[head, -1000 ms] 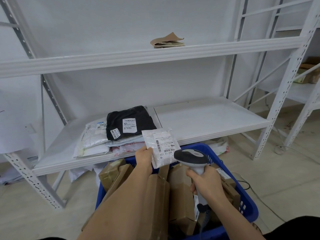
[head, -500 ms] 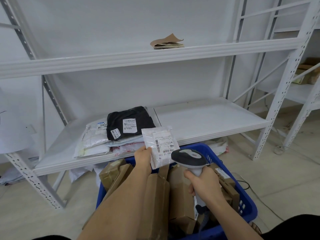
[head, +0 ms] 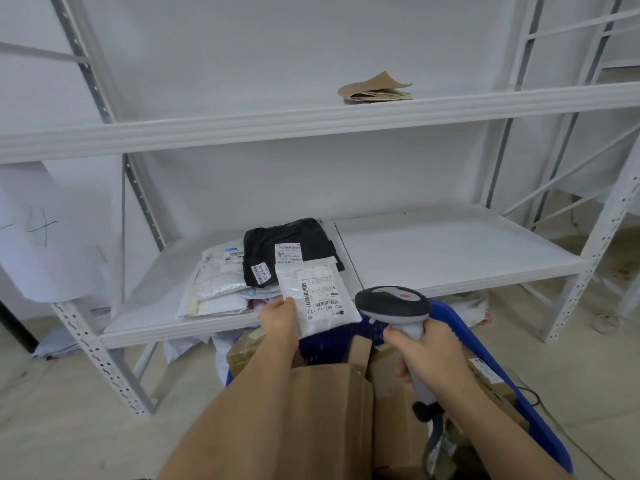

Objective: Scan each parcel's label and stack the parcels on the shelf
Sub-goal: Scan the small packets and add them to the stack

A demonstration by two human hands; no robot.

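Parcel up, scanner on it!
Left hand (head: 278, 315) has lifted the pinched parcel (head: 317, 294) nearer the shelf (head: 450, 258); right hand (head: 427, 353) grips the scanner (head: 393, 304). Stacking next.

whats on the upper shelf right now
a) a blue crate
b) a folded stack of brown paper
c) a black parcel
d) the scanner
b: a folded stack of brown paper lies alone on the upper shelf; the black parcel sits on the lower shelf and the scanner is in the right hand.

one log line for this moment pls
step: scanning | left hand: holds small white plastic parcel, label up | right hand: grips grey handheld scanner beside label | stack: black parcel on top
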